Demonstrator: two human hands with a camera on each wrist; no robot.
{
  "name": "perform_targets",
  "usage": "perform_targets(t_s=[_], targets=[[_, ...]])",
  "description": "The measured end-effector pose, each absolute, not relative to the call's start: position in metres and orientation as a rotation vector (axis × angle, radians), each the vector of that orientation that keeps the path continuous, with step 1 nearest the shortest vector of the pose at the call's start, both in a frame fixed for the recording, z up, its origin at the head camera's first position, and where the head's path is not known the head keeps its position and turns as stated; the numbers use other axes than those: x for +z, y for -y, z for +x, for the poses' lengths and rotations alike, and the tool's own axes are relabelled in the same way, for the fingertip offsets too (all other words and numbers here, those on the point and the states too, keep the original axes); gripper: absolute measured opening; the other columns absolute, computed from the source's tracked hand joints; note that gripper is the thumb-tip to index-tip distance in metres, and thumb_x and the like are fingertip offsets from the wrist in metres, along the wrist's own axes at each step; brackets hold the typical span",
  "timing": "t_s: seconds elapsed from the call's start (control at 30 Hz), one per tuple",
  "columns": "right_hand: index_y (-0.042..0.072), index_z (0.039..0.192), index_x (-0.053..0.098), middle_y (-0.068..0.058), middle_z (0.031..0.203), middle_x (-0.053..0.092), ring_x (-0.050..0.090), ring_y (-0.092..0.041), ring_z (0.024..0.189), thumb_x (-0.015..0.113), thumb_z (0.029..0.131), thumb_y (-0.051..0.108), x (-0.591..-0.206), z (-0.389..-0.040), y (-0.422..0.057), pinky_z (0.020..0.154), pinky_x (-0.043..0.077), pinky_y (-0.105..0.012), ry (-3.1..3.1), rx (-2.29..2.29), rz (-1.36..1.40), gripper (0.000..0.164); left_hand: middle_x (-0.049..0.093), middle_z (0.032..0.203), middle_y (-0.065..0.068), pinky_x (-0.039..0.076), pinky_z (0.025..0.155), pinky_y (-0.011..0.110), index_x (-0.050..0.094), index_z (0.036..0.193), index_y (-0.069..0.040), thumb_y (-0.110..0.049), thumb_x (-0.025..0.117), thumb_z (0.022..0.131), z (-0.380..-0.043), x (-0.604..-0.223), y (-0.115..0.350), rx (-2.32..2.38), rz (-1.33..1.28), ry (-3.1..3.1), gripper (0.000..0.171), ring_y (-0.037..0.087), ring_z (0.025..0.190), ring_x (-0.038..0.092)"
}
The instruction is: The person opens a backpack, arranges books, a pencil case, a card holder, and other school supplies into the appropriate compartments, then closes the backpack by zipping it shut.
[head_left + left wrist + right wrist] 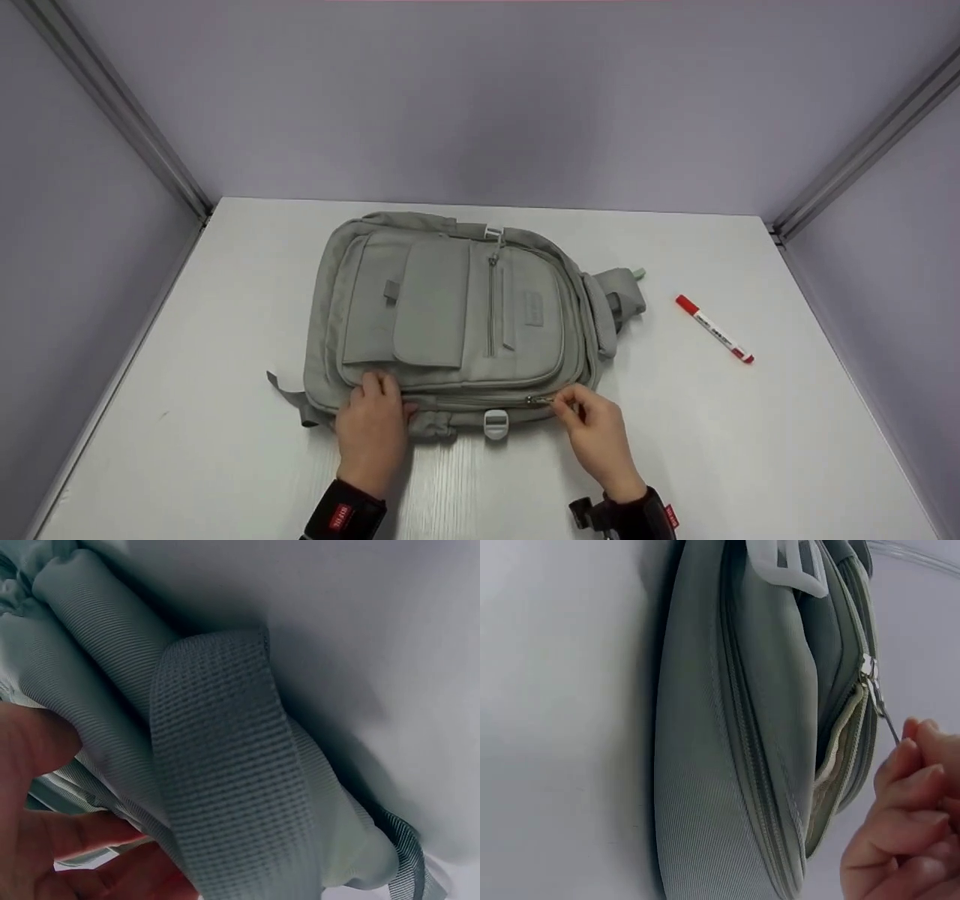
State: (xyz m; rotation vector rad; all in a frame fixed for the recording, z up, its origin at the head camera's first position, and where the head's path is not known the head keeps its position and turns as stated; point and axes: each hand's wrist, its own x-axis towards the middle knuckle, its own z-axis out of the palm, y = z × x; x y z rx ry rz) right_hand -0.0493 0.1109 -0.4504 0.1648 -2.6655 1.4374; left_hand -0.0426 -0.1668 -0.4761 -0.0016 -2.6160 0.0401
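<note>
Here's a wide black wristband (360, 504) below the bare left hand (373, 435), and look, a red rectangular label (340, 517) with pale lettering! Across to the bare right hand (596, 433): another black band (641, 519), a red tag (671, 516) at its outer edge, a stubby black fitting (581, 512) jutting inward.

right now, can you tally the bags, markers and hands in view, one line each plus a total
Bags: 1, the grey-green backpack
Markers: 1, the red and white marker
Hands: 2, the left hand on the backpack and the right hand pinching a zipper pull
Total: 4
</note>
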Motion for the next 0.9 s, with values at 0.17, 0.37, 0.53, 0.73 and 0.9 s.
perform_targets(t_s=[0.17, 0.37, 0.53, 0.73, 0.9], targets=[[0.008, 0.081, 0.066, 0.001, 0.069, 0.059, 0.039, 0.002, 0.058, 0.069, 0.09, 0.009, -0.448, -0.046, -0.118, 0.056, 0.035, -0.019, 2.658, 1.45, 0.147, 0.01, 0.059, 0.086, 0.015, 0.053, 0.056, 0.036, 0.062, 0.098, 0.004, -0.042, 0.088, 0.059, -0.043, -0.478, 0.163, 0.043, 0.025, 2.594, 0.066, 0.025, 0.065, 0.062], [0.007, 0.079, 0.065, 0.002, 0.067, 0.056, 0.037, 0.002, 0.056, 0.069, 0.09, 0.006, -0.448, -0.045, -0.128, 0.054, 0.034, -0.019, 2.626, 1.417, 0.092, 0.011, 0.059, 0.086, 0.014, 0.052, 0.053, 0.035, 0.062, 0.098, 0.002, -0.045, 0.087, 0.06, -0.045, -0.482, 0.156, 0.074, 0.049, 2.582, 0.066, 0.025, 0.065, 0.062], [0.008, 0.078, 0.064, 0.004, 0.065, 0.053, 0.037, 0.0, 0.054, 0.069, 0.089, 0.004, -0.447, -0.046, -0.132, 0.053, 0.034, -0.019, 2.617, 1.435, 0.017, 0.013, 0.057, 0.083, 0.012, 0.048, 0.047, 0.034, 0.062, 0.094, 0.0, -0.045, 0.086, 0.06, -0.045, -0.485, 0.15, 0.08, 0.064, 2.572, 0.062, 0.023, 0.063, 0.06], [0.006, 0.077, 0.063, 0.003, 0.064, 0.053, 0.037, 0.001, 0.053, 0.07, 0.088, 0.004, -0.445, -0.043, -0.133, 0.052, 0.034, -0.019, 2.581, 1.448, -0.002, 0.013, 0.058, 0.084, 0.013, 0.049, 0.047, 0.034, 0.062, 0.092, 0.001, -0.041, 0.086, 0.06, -0.046, -0.486, 0.149, 0.065, 0.075, 2.57, 0.058, 0.024, 0.062, 0.061], [0.007, 0.081, 0.065, -0.001, 0.068, 0.059, 0.039, 0.0, 0.055, 0.069, 0.09, 0.008, -0.44, -0.042, -0.125, 0.054, 0.036, -0.018, 2.639, 1.515, 0.028, 0.01, 0.061, 0.081, 0.015, 0.047, 0.046, 0.034, 0.064, 0.083, 0.003, -0.014, 0.083, 0.069, -0.049, -0.473, 0.139, 0.051, 0.15, 2.521, 0.029, 0.024, 0.057, 0.06]])
